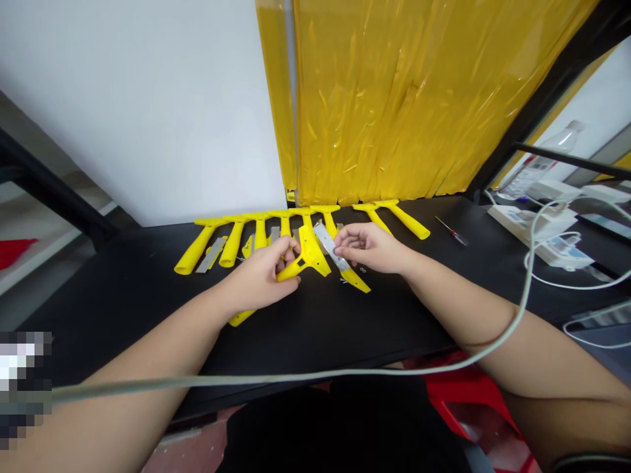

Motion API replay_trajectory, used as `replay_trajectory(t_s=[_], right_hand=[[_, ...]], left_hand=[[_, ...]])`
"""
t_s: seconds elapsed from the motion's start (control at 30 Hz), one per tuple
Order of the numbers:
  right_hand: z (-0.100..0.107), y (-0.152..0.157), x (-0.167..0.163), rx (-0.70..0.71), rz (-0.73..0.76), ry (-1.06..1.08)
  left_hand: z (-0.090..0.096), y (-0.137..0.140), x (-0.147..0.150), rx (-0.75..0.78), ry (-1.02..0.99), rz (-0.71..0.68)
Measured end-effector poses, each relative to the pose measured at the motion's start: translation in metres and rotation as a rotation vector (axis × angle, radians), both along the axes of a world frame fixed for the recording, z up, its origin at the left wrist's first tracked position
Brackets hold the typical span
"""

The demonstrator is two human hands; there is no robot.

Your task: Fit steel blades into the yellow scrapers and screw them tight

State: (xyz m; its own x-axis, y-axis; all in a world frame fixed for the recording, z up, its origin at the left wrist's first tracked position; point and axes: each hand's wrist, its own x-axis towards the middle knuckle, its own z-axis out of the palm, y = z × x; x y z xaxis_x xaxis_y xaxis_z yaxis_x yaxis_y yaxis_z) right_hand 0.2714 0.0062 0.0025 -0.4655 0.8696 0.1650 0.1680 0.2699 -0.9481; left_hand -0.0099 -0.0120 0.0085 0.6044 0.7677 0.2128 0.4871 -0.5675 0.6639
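One yellow handle is gripped by the left hand, one metal blade by the right hand.

From here I see handle row at rear of table, screwdriver to right, then cabled box, bottle behind.

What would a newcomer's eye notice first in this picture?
Probably the shiny yellow plastic sheeting, upper middle to right. Below, bright yellow plastic handles line the black tabletop. At centre, the left hand's grip holds a wide-headed yellow plastic handle, the right hand's grip a flat grey and yellow piece.
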Motion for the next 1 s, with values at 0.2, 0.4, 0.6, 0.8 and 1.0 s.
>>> replay_trajectory(t_s=[0.2,0.4,0.6,0.8,1.0], right_hand=[[0.0004,-0.0015,-0.0010,0.022,0.004,-0.011],[-0.0005,-0.0007,-0.0001,0.025,0.025,-0.002],[-0.0043,0.0011,0.0019,-0.024,0.044,0.036],[-0.0065,0.0016,-0.0003,0.050,0.020,0.101],[-0.0035,-0.0010,-0.0015,0.108,0.047,0.040]], left_hand=[[-0.0026,-0.0008,-0.0008,0.004,0.013,-0.021],[-0.0031,-0.0008,-0.0005,-0.001,0.015,-0.020],[-0.0029,-0.0011,0.0000,-0.007,0.020,-0.015],[-0.0012,-0.0023,0.0014,-0.018,0.030,-0.015],[-0.0011,-0.0021,0.0019,-0.030,0.031,-0.008]])
